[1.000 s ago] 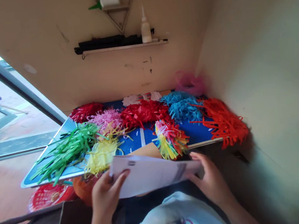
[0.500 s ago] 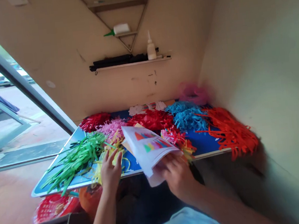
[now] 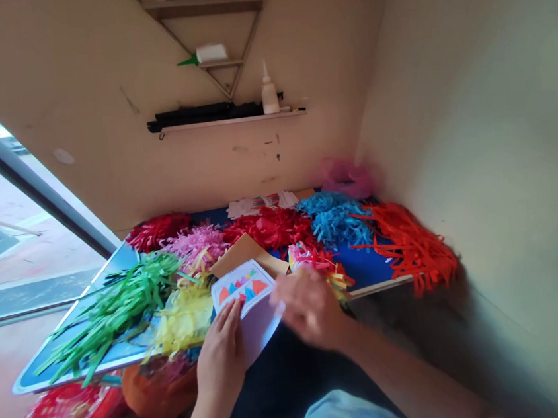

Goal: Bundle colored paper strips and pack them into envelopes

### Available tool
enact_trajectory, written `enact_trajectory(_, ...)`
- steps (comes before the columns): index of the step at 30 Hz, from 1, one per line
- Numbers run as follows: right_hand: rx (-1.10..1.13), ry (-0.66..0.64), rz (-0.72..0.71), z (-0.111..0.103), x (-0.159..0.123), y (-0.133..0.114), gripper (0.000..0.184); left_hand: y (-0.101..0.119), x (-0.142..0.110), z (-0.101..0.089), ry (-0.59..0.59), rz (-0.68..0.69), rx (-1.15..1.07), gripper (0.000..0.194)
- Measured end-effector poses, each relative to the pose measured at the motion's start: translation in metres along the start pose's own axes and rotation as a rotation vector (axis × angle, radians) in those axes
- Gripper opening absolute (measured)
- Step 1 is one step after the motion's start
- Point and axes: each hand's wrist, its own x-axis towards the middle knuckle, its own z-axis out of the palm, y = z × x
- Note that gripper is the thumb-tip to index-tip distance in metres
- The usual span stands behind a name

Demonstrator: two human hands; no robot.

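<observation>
A white printed paper [image 3: 247, 284], with rows of coloured tassel-like pictures, is tilted over the table's front edge. My left hand [image 3: 221, 348] grips its lower left side, thumb and fingers closed on it. Close to the paper's right edge is my right hand [image 3: 314, 308], smeared by motion; whether it touches the paper I cannot tell. Behind the paper lies a brown sheet [image 3: 246, 247], partly covered. Yellow paper strips [image 3: 185, 315] are just left of the paper, and a multicoloured strip bundle [image 3: 317, 258] is beyond my right hand.
The blue table [image 3: 364, 263] bears green strips [image 3: 114, 306], pink strips [image 3: 197, 239], dark red strips [image 3: 273, 226], blue strips [image 3: 340, 219] and orange-red strips [image 3: 417, 241]. A red basket [image 3: 61, 411] sits below left. Above, a wall shelf [image 3: 230, 121] holds a white bottle [image 3: 270, 97].
The printed paper has passed from my right hand to my left and now lies lower and further left. My left hand has closed on it. The view has turned slightly right.
</observation>
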Motion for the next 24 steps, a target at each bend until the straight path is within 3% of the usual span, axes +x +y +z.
enact_trajectory(2, -0.113, 0.018, 0.305, 0.003, 0.004, 0.029, 0.051, 0.004, 0.0, -0.003, 0.063, -0.046, -0.029, 0.042)
enact_trajectory(4, -0.167, -0.15, 0.546, 0.02, -0.001, 0.053, 0.067, 0.008, 0.001, -0.004, 0.098, -0.068, -0.059, 0.042)
enact_trajectory(7, -0.135, -0.289, 0.642, 0.05, -0.019, 0.072, 0.066, 0.01, 0.004, 0.0, 0.121, -0.081, -0.075, 0.042)
enact_trajectory(10, -0.094, -0.244, 0.627, 0.048, -0.034, 0.086, 0.06, 0.01, 0.007, 0.008, 0.134, -0.061, -0.096, 0.041)
enact_trajectory(13, -0.046, -0.181, 0.608, 0.01, -0.046, 0.092, 0.066, 0.011, 0.01, 0.016, 0.133, -0.045, -0.135, 0.04)
enact_trajectory(16, -0.004, -0.001, 0.55, -0.034, -0.062, 0.071, 0.071, 0.018, 0.014, 0.027, 0.13, -0.037, -0.149, 0.039)
enact_trajectory(18, 0.077, 0.156, 0.357, -0.047, -0.076, 0.042, 0.068, 0.024, 0.017, 0.034, 0.137, -0.039, -0.147, 0.039)
enact_trajectory(21, 0.098, 0.054, 0.045, -0.039, -0.093, 0.0, 0.059, 0.035, 0.022, 0.041, 0.127, -0.02, -0.138, 0.04)
enact_trajectory(24, -0.009, -0.132, -0.024, -0.021, -0.104, -0.013, 0.05, 0.043, 0.027, 0.047, 0.103, 0.021, -0.111, 0.04)
